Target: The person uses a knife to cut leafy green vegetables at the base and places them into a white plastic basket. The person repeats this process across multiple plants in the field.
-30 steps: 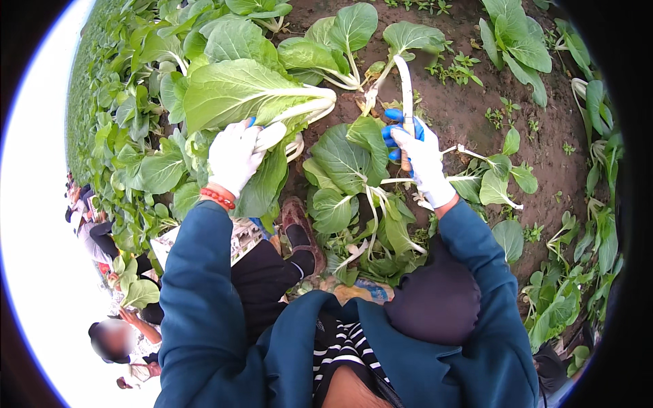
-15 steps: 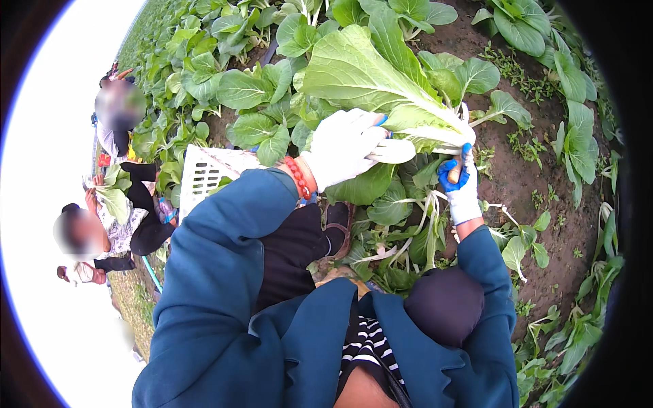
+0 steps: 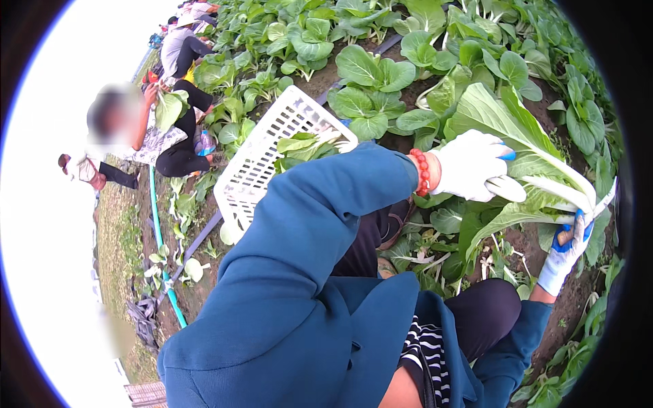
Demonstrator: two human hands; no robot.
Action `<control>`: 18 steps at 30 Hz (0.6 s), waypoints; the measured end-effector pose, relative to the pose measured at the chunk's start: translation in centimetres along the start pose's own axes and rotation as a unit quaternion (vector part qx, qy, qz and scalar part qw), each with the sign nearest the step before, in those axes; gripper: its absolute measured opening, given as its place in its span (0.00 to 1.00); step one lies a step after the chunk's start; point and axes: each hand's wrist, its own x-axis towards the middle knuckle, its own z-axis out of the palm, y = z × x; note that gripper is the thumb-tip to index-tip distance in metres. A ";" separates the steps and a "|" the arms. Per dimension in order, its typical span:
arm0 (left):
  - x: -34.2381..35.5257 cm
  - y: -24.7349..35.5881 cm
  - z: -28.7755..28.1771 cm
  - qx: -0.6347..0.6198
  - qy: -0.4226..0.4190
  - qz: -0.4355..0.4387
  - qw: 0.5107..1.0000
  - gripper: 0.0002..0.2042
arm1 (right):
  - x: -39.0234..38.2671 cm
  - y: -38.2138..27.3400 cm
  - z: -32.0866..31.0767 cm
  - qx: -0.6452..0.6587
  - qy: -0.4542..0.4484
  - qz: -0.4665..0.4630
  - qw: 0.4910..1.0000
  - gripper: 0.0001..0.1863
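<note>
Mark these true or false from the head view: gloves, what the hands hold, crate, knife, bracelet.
1. The left hand and right hand both wear white gloves with blue on the fingers. True.
2. The left hand holds leafy greens. True.
3. The knife lies inside the white crate. False: the right hand holds it.
4. There are some cut leaves in the white crate. True.
5. A red bead bracelet is on the right wrist. False: it is on the left wrist.
</note>
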 end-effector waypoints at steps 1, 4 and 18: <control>0.4 0.5 -1.1 -0.027 -0.024 -0.058 0.998 0.15 | 0.0 -0.8 -0.5 -0.031 0.000 -0.023 0.999 0.24; -0.7 3.0 -4.0 -0.076 0.032 -0.122 0.989 0.18 | -3.2 -2.8 4.1 -0.151 -0.021 -0.021 0.988 0.26; -1.6 5.6 -5.1 -0.249 0.129 -0.165 0.945 0.44 | -14.0 -9.5 25.6 -0.215 -0.102 -0.048 0.970 0.35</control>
